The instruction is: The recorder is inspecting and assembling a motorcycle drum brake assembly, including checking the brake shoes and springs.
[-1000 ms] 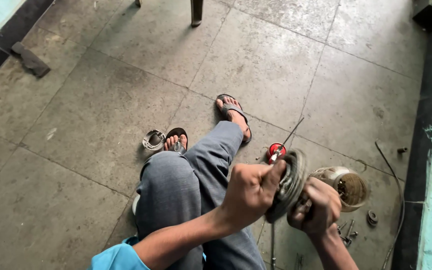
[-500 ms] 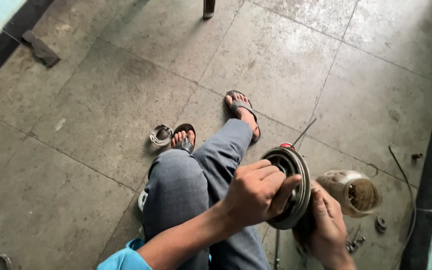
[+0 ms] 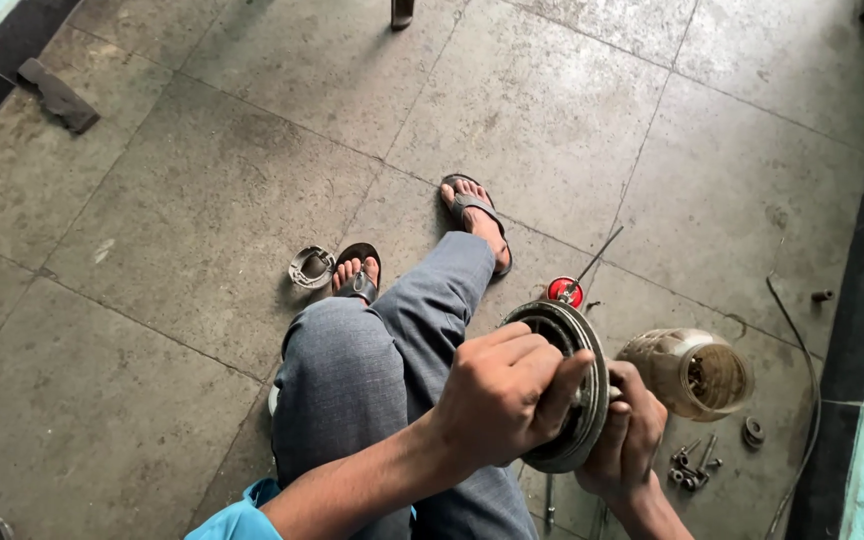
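Grip: left hand (image 3: pixel 507 400) clenched over the near face and rim of a round metal drum (image 3: pixel 570 385), right hand (image 3: pixel 624 435) grasping the same drum from behind and beneath, the piece held on edge above the person's grey-trousered knee (image 3: pixel 352 370). Floor of stone tiles (image 3: pixel 202 200) beneath; just beside the drum lie a clouded jar on its side (image 3: pixel 689 372), a red-capped part (image 3: pixel 564 291) and loose bolts (image 3: pixel 692 468). Further left, near a sandalled foot (image 3: pixel 357 278), a curved metal piece (image 3: pixel 310 267); a thin cable (image 3: pixel 802 340) trails at right.
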